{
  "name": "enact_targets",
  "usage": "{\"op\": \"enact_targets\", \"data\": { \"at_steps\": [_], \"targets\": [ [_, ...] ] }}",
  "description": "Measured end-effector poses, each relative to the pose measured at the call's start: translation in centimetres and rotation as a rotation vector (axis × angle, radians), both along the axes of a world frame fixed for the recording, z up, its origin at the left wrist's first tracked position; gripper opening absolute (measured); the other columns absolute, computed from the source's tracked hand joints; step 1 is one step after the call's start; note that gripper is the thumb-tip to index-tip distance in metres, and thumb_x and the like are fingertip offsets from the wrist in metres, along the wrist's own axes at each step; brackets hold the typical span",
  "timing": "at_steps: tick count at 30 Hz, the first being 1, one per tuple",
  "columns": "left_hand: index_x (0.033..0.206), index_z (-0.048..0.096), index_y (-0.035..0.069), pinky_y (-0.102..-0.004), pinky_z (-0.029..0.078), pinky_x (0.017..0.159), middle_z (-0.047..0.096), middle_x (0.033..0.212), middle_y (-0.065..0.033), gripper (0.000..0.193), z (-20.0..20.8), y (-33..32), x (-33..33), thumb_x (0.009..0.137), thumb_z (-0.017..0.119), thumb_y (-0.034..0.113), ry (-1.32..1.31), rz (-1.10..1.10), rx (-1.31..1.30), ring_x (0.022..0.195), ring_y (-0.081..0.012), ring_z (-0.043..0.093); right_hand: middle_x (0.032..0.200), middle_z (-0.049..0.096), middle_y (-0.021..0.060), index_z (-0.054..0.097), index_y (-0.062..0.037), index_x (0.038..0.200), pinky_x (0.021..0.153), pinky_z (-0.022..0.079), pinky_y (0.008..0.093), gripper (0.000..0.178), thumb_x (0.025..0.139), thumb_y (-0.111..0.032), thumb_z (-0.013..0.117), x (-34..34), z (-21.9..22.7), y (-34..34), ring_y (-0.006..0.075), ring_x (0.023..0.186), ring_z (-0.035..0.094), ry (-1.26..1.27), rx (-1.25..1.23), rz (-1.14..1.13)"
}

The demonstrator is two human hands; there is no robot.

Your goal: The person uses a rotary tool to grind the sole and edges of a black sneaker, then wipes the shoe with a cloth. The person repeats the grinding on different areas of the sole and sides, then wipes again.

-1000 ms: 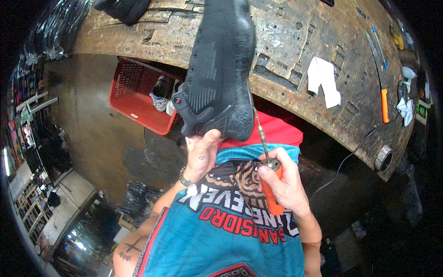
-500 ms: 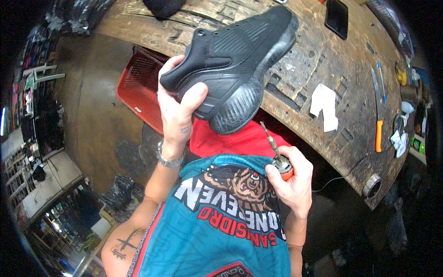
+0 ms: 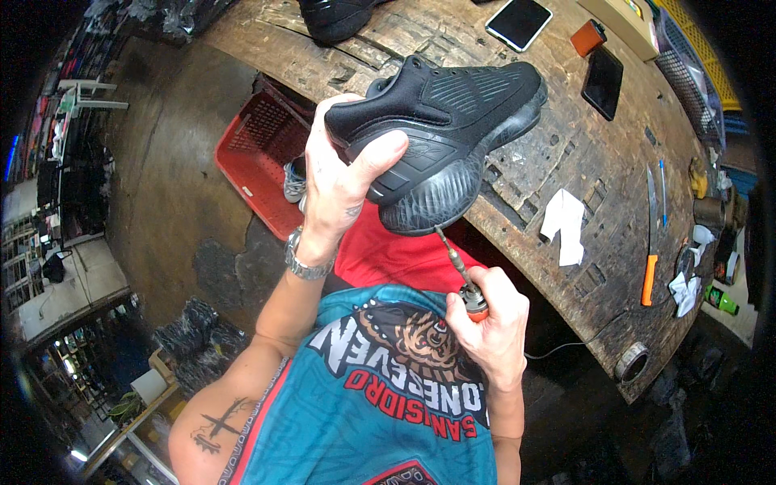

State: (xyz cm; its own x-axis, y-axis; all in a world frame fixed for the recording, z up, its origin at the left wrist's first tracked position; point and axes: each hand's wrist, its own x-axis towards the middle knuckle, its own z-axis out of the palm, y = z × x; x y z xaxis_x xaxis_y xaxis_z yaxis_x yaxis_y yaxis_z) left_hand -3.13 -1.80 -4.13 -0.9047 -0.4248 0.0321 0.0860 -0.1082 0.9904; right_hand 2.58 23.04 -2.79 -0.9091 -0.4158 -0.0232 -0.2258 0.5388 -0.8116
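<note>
My left hand (image 3: 343, 174) grips a black sneaker (image 3: 440, 121) by its heel, thumb on the outer side and fingers round the collar. The shoe is held up on its side, toe pointing to the upper right, over the bench's near edge. In my right hand (image 3: 495, 323) is a rotary tool (image 3: 470, 301) with an orange-red body and a long thin bit. The bit's tip (image 3: 439, 230) is at the lower edge of the heel sole and seems to touch it.
The worn wooden bench (image 3: 517, 170) carries another black shoe (image 3: 335, 20), two phones (image 3: 519, 24), a white paper strip (image 3: 563, 226), an orange-handled knife (image 3: 650, 271), a blue pen (image 3: 664, 194) and a tape roll (image 3: 632, 361). A red crate (image 3: 242, 182) with shoes inside stands left of the bench.
The rotary tool has moved left, bringing its bit tip from apart to the heel sole's edge. The sneaker sits slightly further right and is tilted flatter. The whole view has shifted.
</note>
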Motion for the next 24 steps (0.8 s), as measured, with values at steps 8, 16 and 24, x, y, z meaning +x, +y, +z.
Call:
{"op": "enact_targets", "data": {
  "at_steps": [8, 16, 24],
  "targets": [
    [0.125, 0.054, -0.002, -0.0316, 0.054, 0.091, 0.068, 0.110, -0.0115, 0.059, 0.2, 0.0, -0.1, 0.082, 0.088, 0.022, 0.015, -0.025, -0.063, 0.098, -0.0149, 0.066, 0.080, 0.062, 0.0123, 0.067, -0.0035, 0.099, 0.060, 0.052, 0.0409, 0.026, 0.078, -0.016, 0.079, 0.3, -0.2, -0.7, 0.0313, 0.067, 0.065, 0.053, 0.043, 0.023],
    [0.124, 0.054, -0.002, -0.0308, 0.054, 0.088, 0.068, 0.109, -0.0117, 0.060, 0.7, 0.1, 0.0, 0.080, 0.087, 0.019, 0.023, -0.033, -0.124, 0.096, -0.0153, 0.066, 0.082, 0.066, 0.0152, 0.069, -0.0017, 0.100, 0.062, 0.054, 0.0388, 0.027, 0.079, -0.015, 0.079, 0.1, 0.1, -0.2, 0.0307, 0.067, 0.068, 0.008, -0.016, -0.037],
    [0.127, 0.052, -0.001, -0.0313, 0.054, 0.091, 0.068, 0.110, -0.0129, 0.062, 1.0, 0.6, 0.2, 0.082, 0.087, 0.021, 0.030, -0.046, -0.180, 0.099, -0.0159, 0.066, 0.085, 0.070, 0.0076, 0.068, 0.0013, 0.107, 0.065, 0.053, 0.0296, 0.031, 0.085, -0.016, 0.080, -1.2, -1.2, -0.2, 0.0127, 0.070, 0.065, -0.256, -0.261, -0.302]
  ]
}}
